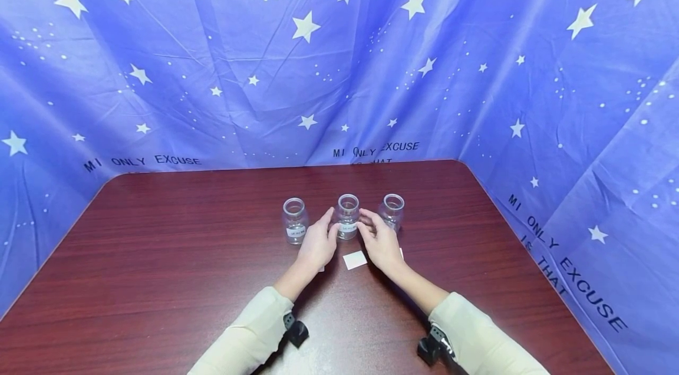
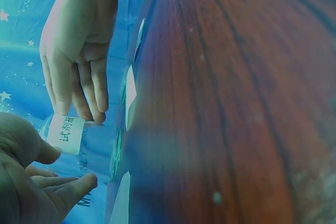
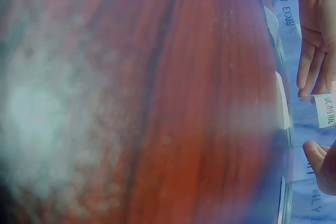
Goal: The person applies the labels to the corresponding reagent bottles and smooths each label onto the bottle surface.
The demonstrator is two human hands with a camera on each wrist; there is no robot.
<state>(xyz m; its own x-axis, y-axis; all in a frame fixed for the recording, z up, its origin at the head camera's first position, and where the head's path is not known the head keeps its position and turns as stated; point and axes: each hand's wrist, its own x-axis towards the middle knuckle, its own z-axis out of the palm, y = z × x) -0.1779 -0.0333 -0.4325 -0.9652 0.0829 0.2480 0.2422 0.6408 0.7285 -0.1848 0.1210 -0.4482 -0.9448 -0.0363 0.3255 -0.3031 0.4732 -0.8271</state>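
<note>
A clear glass jar (image 1: 348, 215) with a white label (image 2: 66, 134) stands upright in the middle of a row of three. My left hand (image 1: 318, 243) is at its left side, the thumb close to the label and the other fingers extended farther back. From the other side my right hand (image 1: 383, 245) reaches to it, its fingers fairly straight and the thumb tip near the label's right edge. Another labelled jar (image 1: 294, 221) stands left of my left hand. The right-hand jar (image 1: 393, 207) is partly hidden behind my right hand.
A white card (image 1: 355, 260) lies on the dark red wooden table (image 1: 185, 257) in front of the middle jar. Edges of two more cards show beside my wrists. A blue star-patterned curtain (image 1: 239, 39) hangs behind the table and along its sides.
</note>
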